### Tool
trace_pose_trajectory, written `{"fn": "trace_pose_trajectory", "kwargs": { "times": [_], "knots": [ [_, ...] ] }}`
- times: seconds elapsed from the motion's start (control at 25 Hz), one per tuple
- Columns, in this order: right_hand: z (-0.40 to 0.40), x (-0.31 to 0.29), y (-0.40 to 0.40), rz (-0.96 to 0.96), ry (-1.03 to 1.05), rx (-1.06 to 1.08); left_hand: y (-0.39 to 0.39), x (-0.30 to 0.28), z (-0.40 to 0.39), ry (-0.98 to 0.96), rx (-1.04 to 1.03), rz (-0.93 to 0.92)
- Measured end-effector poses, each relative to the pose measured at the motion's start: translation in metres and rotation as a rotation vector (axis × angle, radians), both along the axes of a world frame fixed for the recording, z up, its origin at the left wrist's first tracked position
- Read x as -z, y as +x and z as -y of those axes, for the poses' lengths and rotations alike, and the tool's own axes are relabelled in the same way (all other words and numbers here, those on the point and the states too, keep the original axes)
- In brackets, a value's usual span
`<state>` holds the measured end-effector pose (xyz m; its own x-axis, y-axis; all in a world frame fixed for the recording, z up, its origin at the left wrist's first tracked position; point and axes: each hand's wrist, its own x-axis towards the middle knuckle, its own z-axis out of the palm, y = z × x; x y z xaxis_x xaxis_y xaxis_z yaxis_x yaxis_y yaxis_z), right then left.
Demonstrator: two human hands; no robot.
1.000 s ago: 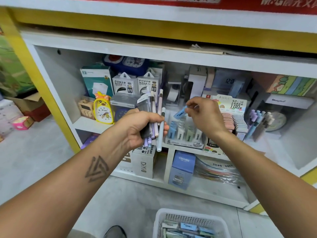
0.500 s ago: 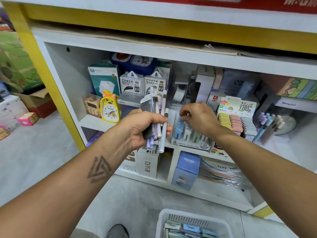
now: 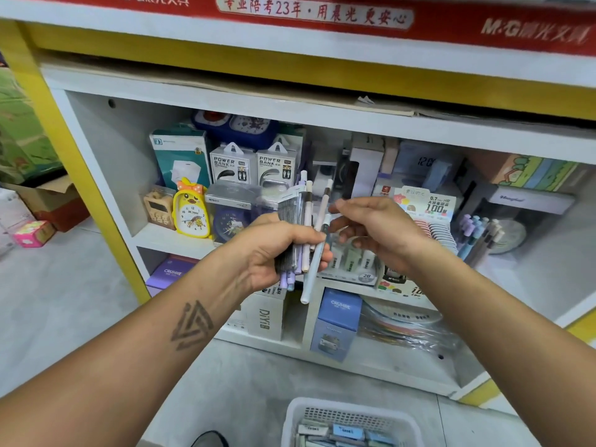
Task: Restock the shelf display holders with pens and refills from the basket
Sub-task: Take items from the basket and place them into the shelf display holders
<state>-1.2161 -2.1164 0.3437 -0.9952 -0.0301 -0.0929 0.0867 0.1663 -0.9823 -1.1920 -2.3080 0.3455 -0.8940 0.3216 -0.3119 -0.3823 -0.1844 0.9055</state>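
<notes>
My left hand grips a bundle of pens and refill packs, upright, in front of the middle shelf. My right hand is right beside the bundle, fingers curled and spread near the top of a light blue pen; it holds nothing that I can see. Behind the hands stands a display holder of refill boxes marked 2B. To its right are a lead display and a holder of pastel pens. The white basket with several small packs sits on the floor below.
The white shelf carries power bank boxes, a yellow duck clock and other boxes. Blue and white cartons stand on the lower shelf. A yellow post frames the left side; cardboard boxes lie on the floor at left.
My right hand has come back from the refill holder to the bundle in my left hand; the small blue pack it held earlier is gone from it. The view moved closer and upward.
</notes>
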Motion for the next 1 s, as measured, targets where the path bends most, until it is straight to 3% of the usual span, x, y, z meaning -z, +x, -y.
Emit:
{"fn": "trace_pose_trajectory", "kwargs": {
  "times": [0.16, 0.44, 0.72, 1.0],
  "knots": [
    [-0.023, -0.006, 0.038, 0.059, -0.131, -0.04, 0.008, -0.001, -0.031, -0.009, 0.074, -0.031],
    [-0.082, -0.006, 0.066, -0.001, -0.317, 0.169, 0.016, 0.003, -0.091, 0.02, 0.128, -0.057],
    [-0.183, -0.026, 0.086, -0.441, 0.149, 0.569, 0.015, 0.005, -0.13, -0.038, 0.126, -0.114],
    [-0.224, -0.001, 0.09, -0.496, 0.524, 0.542, 0.02, 0.013, -0.162, 0.025, 0.174, -0.109]
  ]
}}
